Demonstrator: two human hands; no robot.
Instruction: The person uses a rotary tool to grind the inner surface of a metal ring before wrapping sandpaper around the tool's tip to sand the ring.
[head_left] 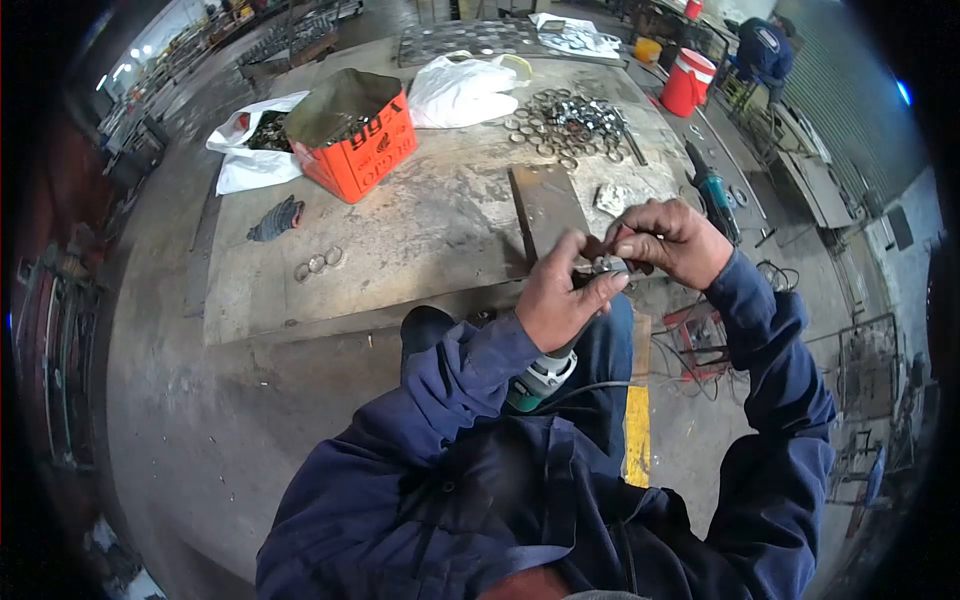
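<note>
My left hand (560, 298) is closed, with thumb and fingers pinching at a small shiny metal piece (608, 265). Just beside it, my right hand (678, 242) is closed too, its fingertips around a small reddish thing (625, 236) that I cannot make out clearly. The two hands nearly meet over my lap, by the near edge of the table. Under my left wrist, between my legs, rests a teal and white power tool (543, 380), its far end hidden by the hand. A flat steel block (549, 208) lies on the table just beyond my hands.
On the worktable (430, 220) stand an orange tin (365, 160), white bags (462, 92) and a heap of metal rings (570, 122). Three rings (318, 264) and a dark glove (277, 219) lie left. Another teal grinder (712, 190) is right. A person (765, 50) sits behind.
</note>
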